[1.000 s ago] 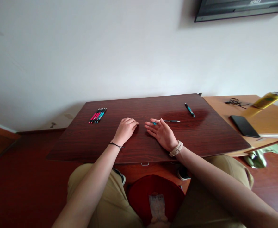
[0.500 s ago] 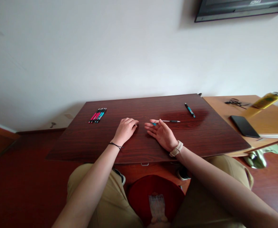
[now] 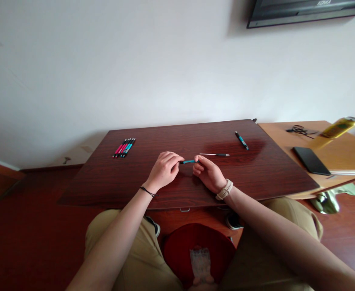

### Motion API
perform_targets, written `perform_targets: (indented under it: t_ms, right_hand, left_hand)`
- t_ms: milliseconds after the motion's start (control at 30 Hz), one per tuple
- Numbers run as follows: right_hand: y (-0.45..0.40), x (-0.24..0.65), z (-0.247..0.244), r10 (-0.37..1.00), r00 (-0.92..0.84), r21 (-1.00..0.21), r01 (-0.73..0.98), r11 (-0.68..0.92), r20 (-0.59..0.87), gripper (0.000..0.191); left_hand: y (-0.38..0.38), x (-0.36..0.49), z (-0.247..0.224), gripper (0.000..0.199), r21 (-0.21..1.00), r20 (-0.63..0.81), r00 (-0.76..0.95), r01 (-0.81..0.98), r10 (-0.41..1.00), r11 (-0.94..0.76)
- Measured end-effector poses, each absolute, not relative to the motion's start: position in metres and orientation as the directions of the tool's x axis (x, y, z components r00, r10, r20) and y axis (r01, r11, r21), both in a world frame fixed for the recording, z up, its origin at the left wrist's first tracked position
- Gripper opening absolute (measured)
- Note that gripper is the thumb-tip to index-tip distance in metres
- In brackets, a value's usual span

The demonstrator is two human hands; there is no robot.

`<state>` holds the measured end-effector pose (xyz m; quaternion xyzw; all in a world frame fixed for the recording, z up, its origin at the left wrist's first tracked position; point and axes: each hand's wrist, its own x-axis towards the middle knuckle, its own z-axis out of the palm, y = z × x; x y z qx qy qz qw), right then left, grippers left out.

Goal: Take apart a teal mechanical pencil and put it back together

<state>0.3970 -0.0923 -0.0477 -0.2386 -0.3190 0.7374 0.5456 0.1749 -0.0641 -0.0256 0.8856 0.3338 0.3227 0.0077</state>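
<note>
Between my two hands, over the middle of the dark wooden table (image 3: 165, 139), a blue pen barrel (image 3: 189, 161) with a black end lies level. My left hand (image 3: 164, 167) pinches its black end. The fingertips of my right hand (image 3: 208, 171) are closed on the blue end, the other fingers curled in. Just beyond my right hand lies a thin white pen refill (image 3: 207, 154) joined to a dark pen tip section (image 3: 222, 154). Farther right rests a blue and black pen (image 3: 242, 140). Several pink and blue pens (image 3: 124, 148) lie side by side at the left.
A lighter wooden table (image 3: 274, 133) adjoins on the right, bearing a black phone (image 3: 310, 160), a black cable (image 3: 301, 130) and a tilted yellow can (image 3: 339, 128). A white wall stands behind. Below the table edge is a red stool (image 3: 177, 242) between my knees.
My right hand has turned from palm-up with spread fingers to a pinch on the blue barrel. My left hand has shifted slightly right and now grips the barrel's black end.
</note>
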Motion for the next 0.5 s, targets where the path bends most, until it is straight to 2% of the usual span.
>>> perform_targets:
  t_ms: [500]
  right_hand:
    - [-0.0918,0.3981,-0.0470,0.968,-0.253,-0.722,-0.669,-0.177,-0.003,0.021]
  left_hand:
    - [-0.0640,0.1775,-0.0267,0.010,0.236,0.616,0.528,0.584,0.584,-0.777]
